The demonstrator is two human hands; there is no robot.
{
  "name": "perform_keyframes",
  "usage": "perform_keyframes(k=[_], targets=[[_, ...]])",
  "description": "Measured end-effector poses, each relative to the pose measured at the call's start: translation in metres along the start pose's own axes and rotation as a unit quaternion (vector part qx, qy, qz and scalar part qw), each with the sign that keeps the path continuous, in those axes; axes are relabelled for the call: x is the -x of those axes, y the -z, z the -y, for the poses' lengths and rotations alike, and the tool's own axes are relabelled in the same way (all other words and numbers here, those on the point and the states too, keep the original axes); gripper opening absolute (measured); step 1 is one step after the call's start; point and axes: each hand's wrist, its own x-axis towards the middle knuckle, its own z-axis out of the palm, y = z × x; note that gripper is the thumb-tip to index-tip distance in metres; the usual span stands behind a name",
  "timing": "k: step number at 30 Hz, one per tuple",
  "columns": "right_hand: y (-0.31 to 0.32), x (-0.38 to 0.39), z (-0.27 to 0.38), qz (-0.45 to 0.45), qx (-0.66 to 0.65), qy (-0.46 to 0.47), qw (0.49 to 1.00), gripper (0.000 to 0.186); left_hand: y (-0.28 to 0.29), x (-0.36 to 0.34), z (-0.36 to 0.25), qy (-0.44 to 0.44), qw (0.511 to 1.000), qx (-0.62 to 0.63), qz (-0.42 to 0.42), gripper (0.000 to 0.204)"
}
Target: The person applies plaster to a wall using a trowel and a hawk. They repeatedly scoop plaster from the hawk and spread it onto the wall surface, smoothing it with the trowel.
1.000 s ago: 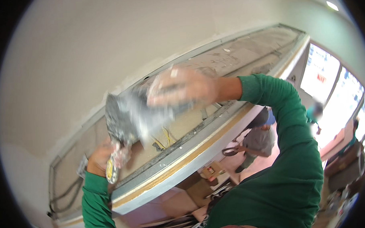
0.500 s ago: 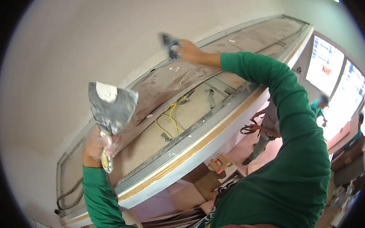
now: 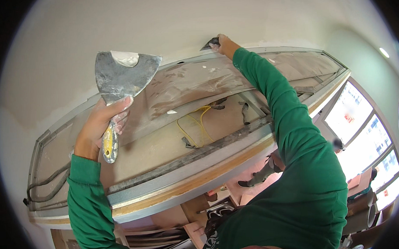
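My left hand (image 3: 96, 124) is closed round the yellow-and-grey handle of a wide putty knife (image 3: 123, 81), its blade raised. White filler (image 3: 125, 58) clings to the blade's top edge. Farther off and to the right, my right hand (image 3: 225, 45) grips a small dark scraper (image 3: 210, 44). The scraper's blade lies at the pale wall (image 3: 161, 25), just above the ledge's back edge; whether it touches the wall is hard to tell. Both forearms are in green sleeves, and whitish smears mark my left fingers.
Below my arms runs a framed ledge (image 3: 192, 168) with brown sheeting (image 3: 185, 87), a yellow cable (image 3: 201, 124) and a metal rail. Dark cables (image 3: 48, 193) lie at its left end. Lower down, a person's leg (image 3: 265, 172) shows near stacked boards (image 3: 153, 240). Bright windows stand at right.
My right hand with the scraper has moved rightward to the wall above the ledge. The wide putty knife sits higher in view, and the whole view has shifted and tilted.
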Motion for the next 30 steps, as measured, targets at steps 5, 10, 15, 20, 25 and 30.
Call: perform_keyframes(k=[5, 10, 15, 20, 25, 30], targets=[[-0.064, 0.054, 0.084, -0.079, -0.196, -0.065, 0.975, 0.028, -0.001, 0.009, -0.008, 0.022, 0.999, -0.023, -0.026, 0.031], [-0.078, 0.091, 0.150, -0.090, -0.204, 0.017, 0.975, 0.025, -0.005, 0.009, -0.006, 0.030, 0.999, -0.023, -0.022, 0.030], [-0.081, 0.191, 0.157, 0.047, -0.082, 0.051, 0.994, 0.024, -0.010, 0.001, -0.002, -0.055, 0.986, -0.124, -0.100, 0.031], [-0.108, 0.309, 0.129, 0.184, -0.145, -0.108, 0.966, 0.023, -0.015, -0.011, 0.020, -0.290, 0.865, -0.332, -0.239, 0.031], [-0.141, 0.412, 0.121, 0.290, -0.206, -0.157, 0.921, 0.021, -0.035, -0.010, 0.031, -0.323, 0.804, -0.408, -0.287, 0.030], [-0.167, 0.460, 0.143, 0.336, -0.197, -0.126, 0.912, 0.021, -0.035, -0.012, 0.033, -0.423, 0.704, -0.485, -0.300, 0.037]])
